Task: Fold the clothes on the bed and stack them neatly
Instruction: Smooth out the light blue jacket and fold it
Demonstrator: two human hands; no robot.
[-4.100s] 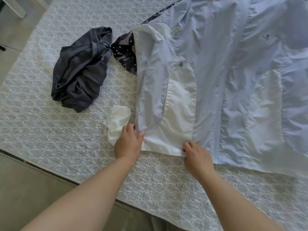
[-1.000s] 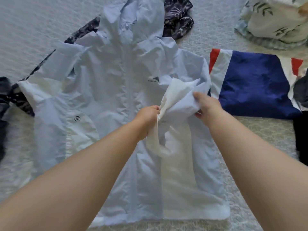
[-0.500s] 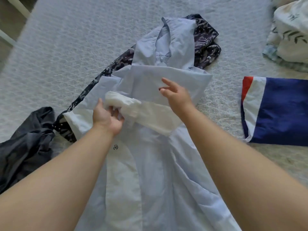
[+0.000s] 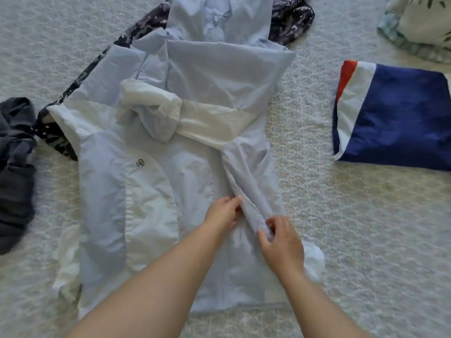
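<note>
Jacket (image 4: 185, 181) fold underway: left hand (image 4: 223, 212) and right hand (image 4: 280, 242) pinch its right-side fold. Next: lay flat, smooth.

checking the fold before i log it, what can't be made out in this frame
Head view only:
- Dark patterned garment: mostly hidden under the pale blue and white jacket.
- Crumpled dark grey garment: cut by the left edge.
- Leaf-print bedding: cut by the top right corner.
- Jacket hem: partly covered by both forearms.
</note>
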